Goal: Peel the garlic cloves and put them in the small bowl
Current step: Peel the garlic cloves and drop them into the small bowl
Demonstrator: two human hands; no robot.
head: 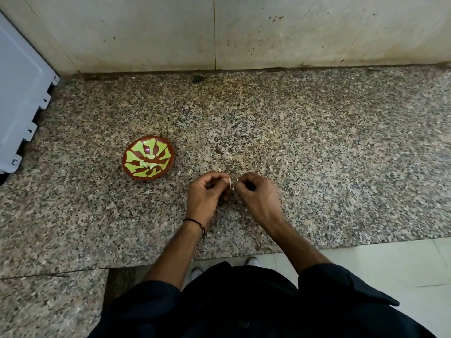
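Speckled granite counter fills the view, and over it the left hand and right hand meet, fingers curled in tight, pinching one small pale garlic clove between their tips. Off to the left sits the small bowl, red-brown with green markings, a few peeled cloves lying inside.

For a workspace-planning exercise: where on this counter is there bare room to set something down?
Free: the counter between the bowl and the wall, and the stretch right of the right hand. Crowded: around the garlic clove that both hands pinch, the left hand nearest the bowl.
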